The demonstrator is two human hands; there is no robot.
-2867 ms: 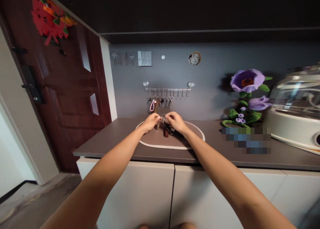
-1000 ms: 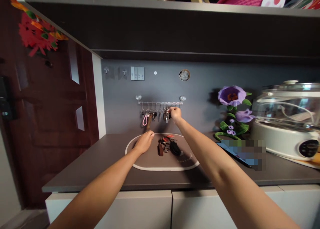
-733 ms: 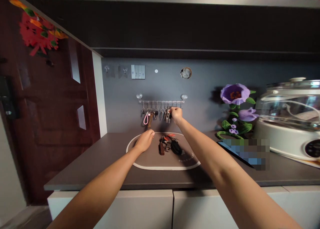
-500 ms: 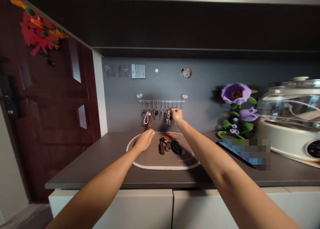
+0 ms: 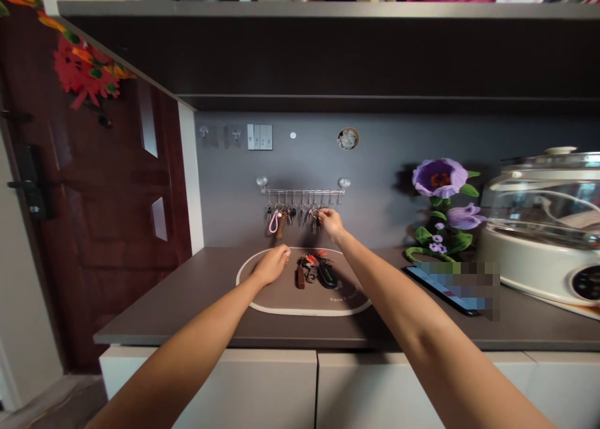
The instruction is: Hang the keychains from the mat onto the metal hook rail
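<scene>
Our right hand (image 5: pixel 332 224) has dipped slightly from the hook rail (image 5: pixel 302 192) above it, fingertips pinching a key ring (image 5: pixel 315 214) that seems nearly hung, while our left hand (image 5: pixel 273 264) curls lower, contents unclear.

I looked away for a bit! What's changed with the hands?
The bare right hand moved up, away from the bare left hand, to a round silver metal key ring below the straight transparent hook rail; whether it grips the ring is unclear. The pink looped strap stayed hanging.
</scene>
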